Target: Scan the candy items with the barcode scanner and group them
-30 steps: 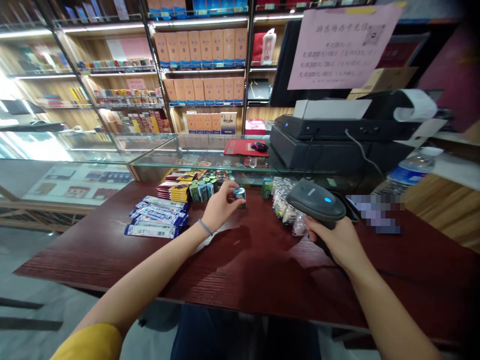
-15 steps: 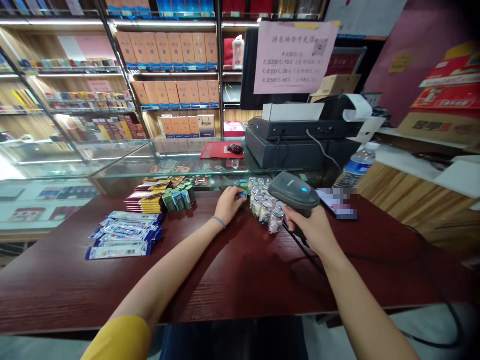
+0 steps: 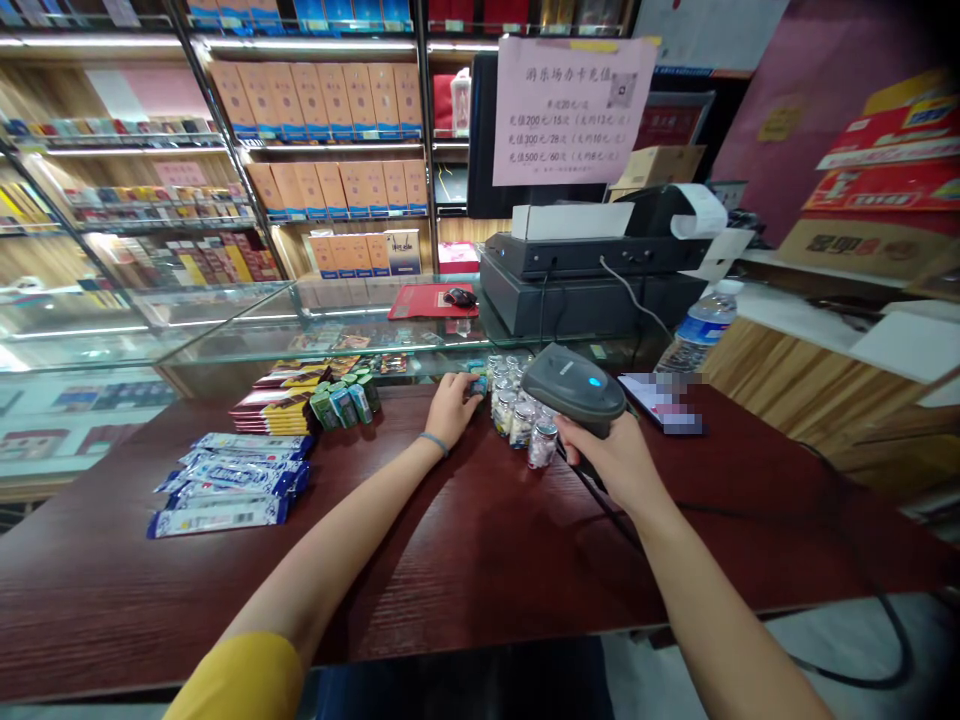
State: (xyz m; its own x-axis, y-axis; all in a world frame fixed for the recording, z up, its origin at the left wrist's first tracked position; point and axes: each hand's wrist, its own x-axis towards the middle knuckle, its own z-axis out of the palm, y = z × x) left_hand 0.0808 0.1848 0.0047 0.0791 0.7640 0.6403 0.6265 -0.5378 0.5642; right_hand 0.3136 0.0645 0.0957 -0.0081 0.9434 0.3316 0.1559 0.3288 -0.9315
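Note:
My right hand grips a black barcode scanner by its handle; a blue light glows on top. Beneath and left of the scanner head stand several small clear jars with silver lids, partly hidden by it. My left hand, a blue band at its wrist, rests on the table with fingers closed around a small blue-green pack, mostly covered by the fingertips. Left of that hand are several small green-blue packs, a stack of maroon-and-yellow packets and a pile of blue-and-white wrapped bars.
A glass counter runs behind the table, bearing a mouse and a black cash drawer below a printer. A phone and a water bottle are at right. The scanner cable trails over the table.
The whole view has shifted slightly, so the shelves and goods appear further left. Both hands keep nearly the same place among the goods, the right still holding the scanner.

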